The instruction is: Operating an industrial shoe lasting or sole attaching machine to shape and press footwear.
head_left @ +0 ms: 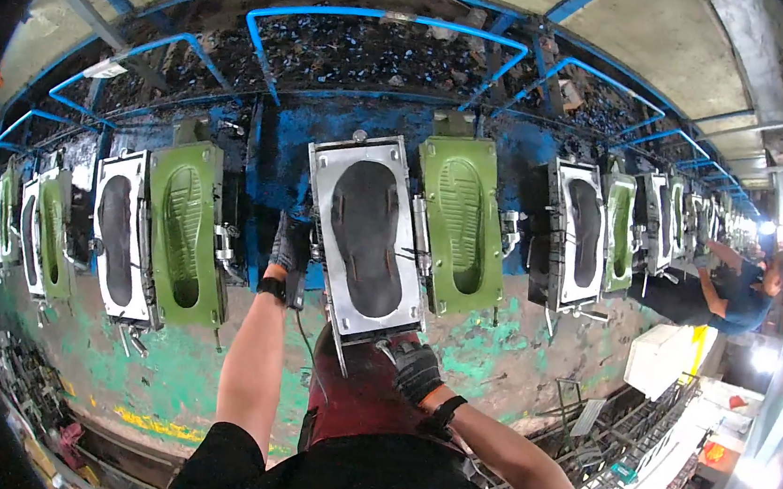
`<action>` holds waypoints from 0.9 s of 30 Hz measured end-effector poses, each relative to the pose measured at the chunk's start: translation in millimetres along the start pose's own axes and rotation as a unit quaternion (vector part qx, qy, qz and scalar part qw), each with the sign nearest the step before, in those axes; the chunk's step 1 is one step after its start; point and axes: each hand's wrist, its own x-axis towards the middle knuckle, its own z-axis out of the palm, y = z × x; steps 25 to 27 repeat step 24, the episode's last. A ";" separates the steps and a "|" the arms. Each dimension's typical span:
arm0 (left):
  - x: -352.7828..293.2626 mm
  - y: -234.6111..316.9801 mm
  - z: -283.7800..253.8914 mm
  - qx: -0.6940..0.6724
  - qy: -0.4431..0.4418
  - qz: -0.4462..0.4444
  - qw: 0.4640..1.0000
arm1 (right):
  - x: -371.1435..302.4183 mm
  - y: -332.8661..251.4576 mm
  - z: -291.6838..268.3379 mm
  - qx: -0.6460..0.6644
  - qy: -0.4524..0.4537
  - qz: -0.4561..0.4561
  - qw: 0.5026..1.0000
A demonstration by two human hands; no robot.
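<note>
Directly in front of me, a hinged shoe-sole mould lies open. Its silver half (320,164) carries a black shoe sole (363,242). The green half (489,282), to the right, has a ribbed sole-shaped hollow. My left hand (289,246), in a dark glove, is beside the left edge of the silver half, its fingers stretched forward and holding nothing visible. At the near edge, my right hand (417,371), in a grey and black glove, is closed around a small metal handle (387,349) under the silver half; its fingertips are partly hidden.
More open moulds flank this one, including a green mould half (184,225) at left and a silver mould half (586,230) at right. Blue rails (390,18) run behind them. A person (736,287) works farther right, near a white box (658,360). Metal racks stand lower right.
</note>
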 end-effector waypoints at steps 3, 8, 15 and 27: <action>-43.4 -15.3 -33.6 -0.631 -0.114 0.010 0.767 | -6.3 7.1 20.3 0.052 0.012 -0.024 0.998; -99.1 -59.8 13.0 -0.808 -0.494 -0.232 -0.222 | 23.3 10.6 16.1 0.063 -0.011 -0.139 0.988; 46.9 -276.8 116.1 -0.954 -0.284 -0.068 -0.071 | 18.1 53.8 34.5 0.025 0.174 -0.263 0.949; 118.3 -310.6 54.3 -0.908 -0.229 0.273 0.219 | -131.2 116.9 -28.9 0.185 0.114 0.048 0.975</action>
